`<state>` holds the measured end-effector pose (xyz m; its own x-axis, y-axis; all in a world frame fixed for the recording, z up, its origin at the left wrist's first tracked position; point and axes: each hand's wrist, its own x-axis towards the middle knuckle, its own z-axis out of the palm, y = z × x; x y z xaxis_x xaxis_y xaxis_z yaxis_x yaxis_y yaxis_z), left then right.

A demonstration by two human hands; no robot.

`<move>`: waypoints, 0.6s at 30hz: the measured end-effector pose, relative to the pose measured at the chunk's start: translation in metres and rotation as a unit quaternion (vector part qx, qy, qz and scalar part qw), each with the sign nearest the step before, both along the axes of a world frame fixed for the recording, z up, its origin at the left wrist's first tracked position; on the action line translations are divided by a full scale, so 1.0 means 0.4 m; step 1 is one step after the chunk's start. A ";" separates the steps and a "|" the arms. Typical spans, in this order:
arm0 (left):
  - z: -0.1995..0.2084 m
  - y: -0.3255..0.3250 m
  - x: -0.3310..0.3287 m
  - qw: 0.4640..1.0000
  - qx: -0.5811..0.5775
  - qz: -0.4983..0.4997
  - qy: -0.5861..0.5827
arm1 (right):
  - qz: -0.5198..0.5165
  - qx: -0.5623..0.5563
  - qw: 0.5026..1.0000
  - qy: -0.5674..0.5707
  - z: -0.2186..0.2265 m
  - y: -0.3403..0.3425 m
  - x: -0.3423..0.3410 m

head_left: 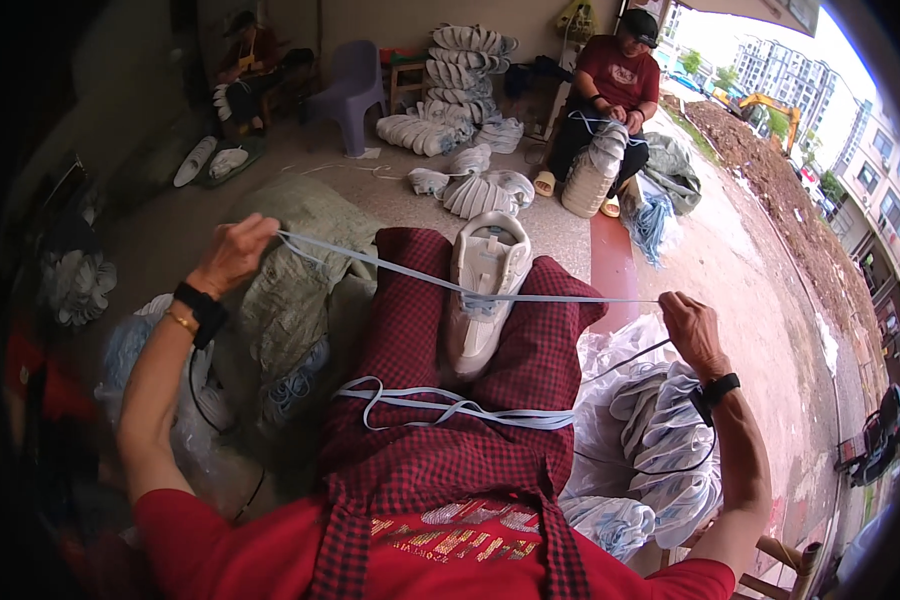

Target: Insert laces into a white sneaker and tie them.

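A white sneaker (473, 340) rests between my knees, its opening pointing away from me. A light blue shoelace (550, 298) runs across the front of the shoe and stretches nearly straight to both sides. My left hand (238, 252), raised at the left, is closed on one end of it. Out to the right, my right hand (692, 332) pinches the other end. More light blue laces (450, 404) lie loosely across my lap on the red-and-black checked apron (400, 470). Each wrist wears a black band.
Stacked white shoe uppers (660, 420) in clear plastic stand beside my right thigh. A greenish woven sack (300, 260) slumps at my left. Ahead, a person (615, 85) sits handling a shoe stack; another person (245, 70) sits far left near a purple chair (352, 95). Shoe piles (470, 190) lie between.
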<state>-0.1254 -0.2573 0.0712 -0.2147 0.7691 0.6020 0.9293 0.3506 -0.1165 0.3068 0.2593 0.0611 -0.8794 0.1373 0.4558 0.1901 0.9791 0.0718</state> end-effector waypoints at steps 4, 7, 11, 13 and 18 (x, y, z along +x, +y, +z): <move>0.088 -0.243 -0.071 0.992 0.041 0.112 0.032 | -0.153 0.035 0.986 0.046 0.090 0.105 0.261; 0.174 -0.408 -0.089 0.973 0.105 0.201 0.041 | -0.252 0.075 0.962 0.065 0.145 0.141 0.450; 0.255 -0.646 -0.123 0.949 0.130 0.264 0.115 | -0.336 0.105 0.930 0.110 0.152 0.188 0.625; 0.281 -0.722 -0.122 0.935 0.168 0.303 0.079 | -0.375 0.099 0.916 0.101 0.158 0.183 0.680; 0.331 -0.914 -0.096 0.900 0.131 0.356 0.214 | -0.424 0.132 0.871 0.208 0.143 0.219 0.801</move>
<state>-0.1639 -0.6229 0.2037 -0.3036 0.3480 0.8870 0.3474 0.9073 -0.2370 0.6274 0.3468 0.1183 -0.2627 0.4990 0.8258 0.9012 0.4328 0.0252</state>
